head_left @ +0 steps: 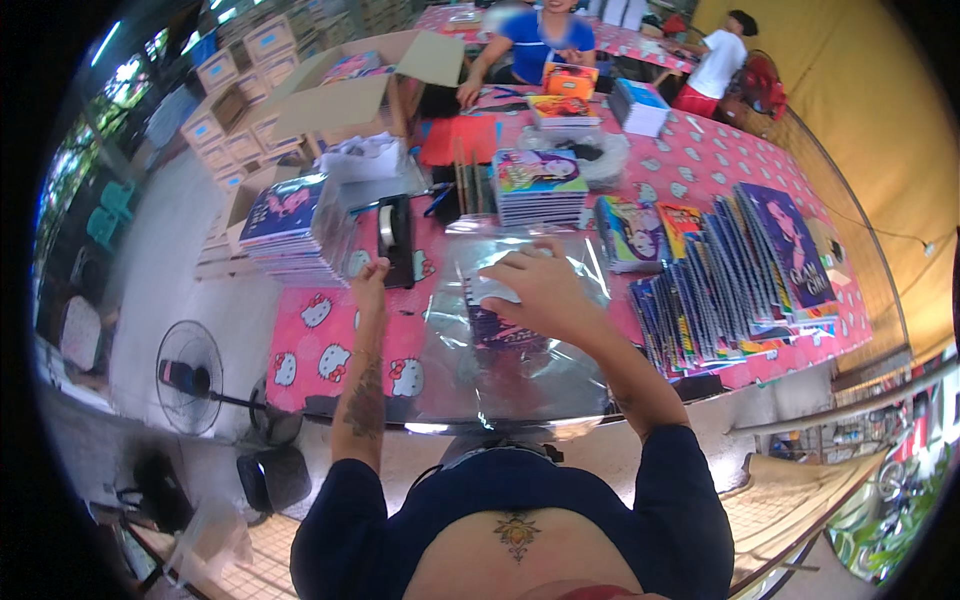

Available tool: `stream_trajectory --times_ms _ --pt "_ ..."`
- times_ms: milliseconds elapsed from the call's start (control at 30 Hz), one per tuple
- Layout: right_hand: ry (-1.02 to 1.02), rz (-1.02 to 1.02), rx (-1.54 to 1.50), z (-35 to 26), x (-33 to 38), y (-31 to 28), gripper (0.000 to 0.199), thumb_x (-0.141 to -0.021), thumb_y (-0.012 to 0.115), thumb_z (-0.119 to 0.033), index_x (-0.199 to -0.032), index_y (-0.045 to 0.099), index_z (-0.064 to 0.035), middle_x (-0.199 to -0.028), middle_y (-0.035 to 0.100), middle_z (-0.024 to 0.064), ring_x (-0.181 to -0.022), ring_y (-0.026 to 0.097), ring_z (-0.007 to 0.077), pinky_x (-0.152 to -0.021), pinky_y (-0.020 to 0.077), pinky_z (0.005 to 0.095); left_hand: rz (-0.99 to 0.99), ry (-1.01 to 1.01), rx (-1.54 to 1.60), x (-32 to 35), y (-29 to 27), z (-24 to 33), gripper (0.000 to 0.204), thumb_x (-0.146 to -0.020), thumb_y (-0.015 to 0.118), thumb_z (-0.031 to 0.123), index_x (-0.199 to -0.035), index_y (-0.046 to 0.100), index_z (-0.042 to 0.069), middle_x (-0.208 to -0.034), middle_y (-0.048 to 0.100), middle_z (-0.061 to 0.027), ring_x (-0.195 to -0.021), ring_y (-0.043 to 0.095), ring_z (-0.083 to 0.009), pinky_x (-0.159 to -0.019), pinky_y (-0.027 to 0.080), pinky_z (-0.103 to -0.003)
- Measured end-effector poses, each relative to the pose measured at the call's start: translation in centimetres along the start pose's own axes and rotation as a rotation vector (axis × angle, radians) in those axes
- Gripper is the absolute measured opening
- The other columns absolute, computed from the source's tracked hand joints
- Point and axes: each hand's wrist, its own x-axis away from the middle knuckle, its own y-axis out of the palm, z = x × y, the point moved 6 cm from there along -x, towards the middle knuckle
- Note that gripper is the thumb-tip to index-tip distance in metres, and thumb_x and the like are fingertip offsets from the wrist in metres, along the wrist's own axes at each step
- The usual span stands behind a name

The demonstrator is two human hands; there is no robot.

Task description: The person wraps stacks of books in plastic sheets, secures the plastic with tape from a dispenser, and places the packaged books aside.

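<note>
A dark spiral notebook (492, 332) lies on a sheet of clear plastic film (445, 365) in front of me on the table. My right hand (540, 290) rests over its upper part with the fingers spread, pressing the film and a pale patch under the fingers. To the left, my left hand (370, 275) is beside the near end of a black tape dispenser (397, 250). Its thumb and fingertips are pinched together. Whether a bit of tape is between them is too small to tell.
Stacked notebooks (290, 230) stand at left, with another stack (540, 190) ahead. A long leaning row of notebooks (710, 285) fills the right. An open carton (340, 95) sits far left. Across the pink table (700, 160) sits a person in blue (540, 45); a floor fan (190, 375) stands left.
</note>
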Motion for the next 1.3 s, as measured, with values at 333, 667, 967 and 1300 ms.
stream_trajectory --times_ms 333,667,967,1300 --pt "0.078 -0.021 0.055 -1.5 -2.1 0.3 0.048 -0.083 0.07 -0.041 -0.121 0.064 -0.0112 -0.108 0.07 0.0082 -0.099 0.064 0.0238 -0.093 0.0371 0.0433 -0.597 0.055 -0.628 2.7 5.0 11.9 0.02 -0.084 0.07 0.016 -0.102 0.073 0.007 -0.095 0.072 -0.0098 -0.087 0.068 -0.0179 -0.077 0.053 -0.031" --pt "0.043 -0.015 0.107 -1.5 -1.9 -0.9 0.055 -0.079 0.074 -0.044 -0.121 0.063 -0.0117 -0.116 0.065 0.0132 -0.109 0.059 0.0284 -0.094 0.0378 0.0454 -1.007 0.457 -0.335 7.9 14.3 22.7 0.021 -0.085 0.073 0.01 -0.106 0.073 0.01 -0.115 0.051 -0.005 -0.109 0.05 -0.0177 -0.094 0.042 -0.032" --pt "0.131 0.004 -0.401 8.4 8.1 3.2 0.072 -0.065 0.087 -0.031 -0.131 0.059 -0.0238 -0.141 0.045 0.0158 -0.125 0.048 0.0378 -0.106 0.0323 0.0516 -0.933 0.816 -0.519 9.3 19.0 21.6 0.013 -0.081 0.075 0.012 -0.094 0.074 0.014 -0.144 0.04 -0.0119 -0.133 0.036 -0.0299 -0.107 0.03 -0.041" --pt "0.11 -0.093 -0.233 8.1 7.4 6.0 0.05 -0.082 0.074 -0.033 -0.13 0.062 -0.0232 -0.16 0.018 0.0179 -0.145 0.027 0.0357 -0.116 0.0214 0.0506 -0.593 0.8 -0.808 11.7 23.0 17.8 0.075 -0.079 0.078 0.034 -0.143 0.043 0.019 -0.154 0.02 -0.0304 -0.142 0.022 -0.0437 -0.114 0.02 -0.052"
